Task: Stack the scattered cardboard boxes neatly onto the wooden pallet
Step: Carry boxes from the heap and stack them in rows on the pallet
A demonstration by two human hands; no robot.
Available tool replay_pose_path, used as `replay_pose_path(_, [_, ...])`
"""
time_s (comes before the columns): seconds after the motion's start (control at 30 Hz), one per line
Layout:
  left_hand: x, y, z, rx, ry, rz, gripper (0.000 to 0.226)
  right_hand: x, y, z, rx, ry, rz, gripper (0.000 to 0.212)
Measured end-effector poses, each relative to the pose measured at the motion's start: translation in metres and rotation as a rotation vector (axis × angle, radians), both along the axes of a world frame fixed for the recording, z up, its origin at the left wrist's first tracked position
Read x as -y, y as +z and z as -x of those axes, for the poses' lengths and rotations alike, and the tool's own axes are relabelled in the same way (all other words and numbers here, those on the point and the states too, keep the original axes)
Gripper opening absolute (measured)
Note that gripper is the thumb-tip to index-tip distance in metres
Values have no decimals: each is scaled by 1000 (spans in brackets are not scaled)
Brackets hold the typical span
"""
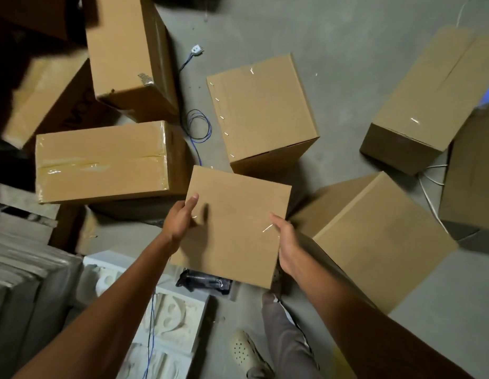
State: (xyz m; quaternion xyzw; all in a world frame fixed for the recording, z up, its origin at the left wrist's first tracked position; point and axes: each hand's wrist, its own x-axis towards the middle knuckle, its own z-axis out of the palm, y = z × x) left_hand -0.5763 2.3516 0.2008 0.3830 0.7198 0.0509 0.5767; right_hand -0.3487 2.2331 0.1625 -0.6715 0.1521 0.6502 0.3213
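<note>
We hold a small box (238, 228) w/ both hands: left hand (180, 220) grips its left edge, right hand (285, 242) its right, thumbs on top. Stapled box (262, 110) sits just beyond.

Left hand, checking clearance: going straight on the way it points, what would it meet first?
The small box the left hand grips; beyond it, probably the stapled box, though depth is unclear.

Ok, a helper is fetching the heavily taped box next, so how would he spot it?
Start from the small box held up in mid-view. Just left of it, past the left hand, a long box lies flat. Broad shiny tape along its top seam and over its ends sets it apart; the stapled box to its right shows almost none.
</note>
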Motion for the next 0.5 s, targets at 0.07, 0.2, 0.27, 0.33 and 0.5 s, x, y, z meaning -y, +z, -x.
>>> replay_pose_path(0.07, [9, 14, 5, 17, 10, -20, 69, 8, 10, -2, 26, -37, -8, 128])
replay_pose_path(0.2, [32, 54, 14, 105, 114, -81, 74, 13, 95, -4, 62, -125, -115, 137])
replay_pose_path(0.27, [48, 79, 18, 187, 209, -68, 78, 23, 126, -2, 118, -127, -160, 124])
replay_pose_path(0.33, [63, 103, 27, 257, 263, -88, 81, 38, 156, 2, 200, -102, -178, 113])
replay_pose_path(0.5, [120, 182, 44, 312, 185, -309, 56, 92, 233, 23, 270, -32, -302, 74])
